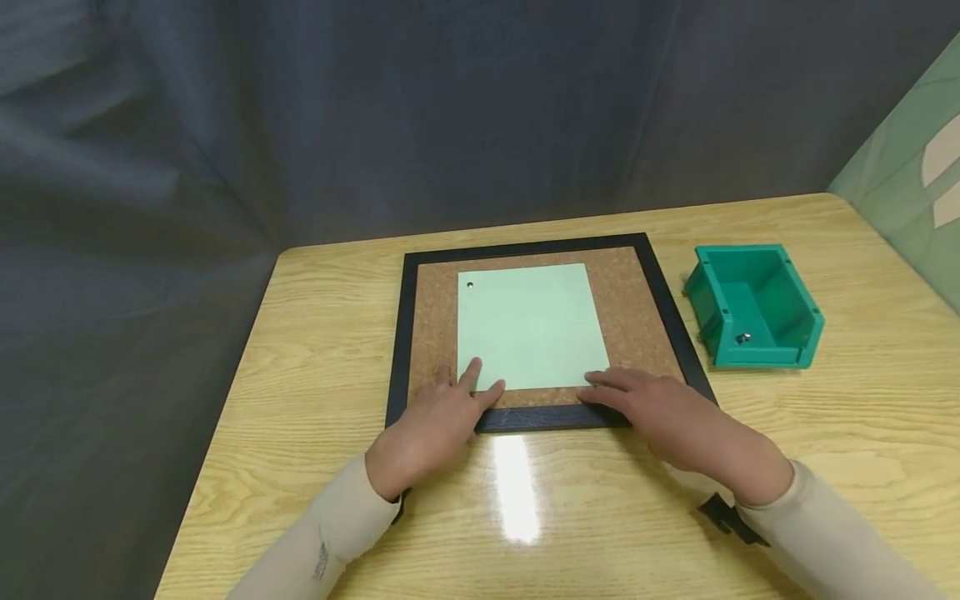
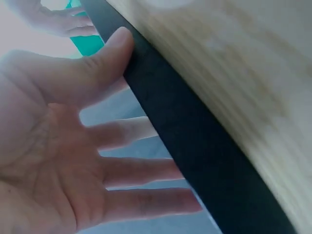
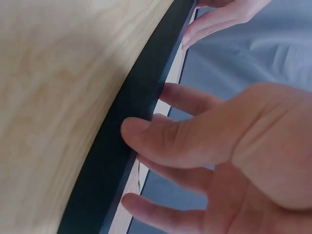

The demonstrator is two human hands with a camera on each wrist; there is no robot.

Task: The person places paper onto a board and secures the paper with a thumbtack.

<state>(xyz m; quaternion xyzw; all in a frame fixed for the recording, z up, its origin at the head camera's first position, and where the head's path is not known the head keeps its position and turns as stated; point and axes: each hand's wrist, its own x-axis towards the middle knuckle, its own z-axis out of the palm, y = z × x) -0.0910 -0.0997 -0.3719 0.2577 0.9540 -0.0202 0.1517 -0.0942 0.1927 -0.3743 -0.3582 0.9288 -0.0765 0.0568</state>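
Note:
A pale green sheet of paper point(image 1: 528, 325) lies on a cork board point(image 1: 637, 308) with a black frame point(image 1: 551, 417). Near the paper's top left corner is a small metallic pin point(image 1: 470, 285). My left hand point(image 1: 438, 421) spreads its fingers over the paper's lower left corner and the cork. In the left wrist view its thumb touches the frame's front side. My right hand point(image 1: 667, 417) rests its extended fingers at the paper's lower right corner. The right wrist view shows its thumb point(image 3: 156, 136) against the frame's front side.
Right of the board stands a green plastic bin point(image 1: 806, 321) with a few small shiny metal pieces point(image 1: 743, 337) near its front. Everything stands on a wood-grain table point(image 1: 315, 350). Dark cloth point(image 1: 465, 108) hangs behind and to the left.

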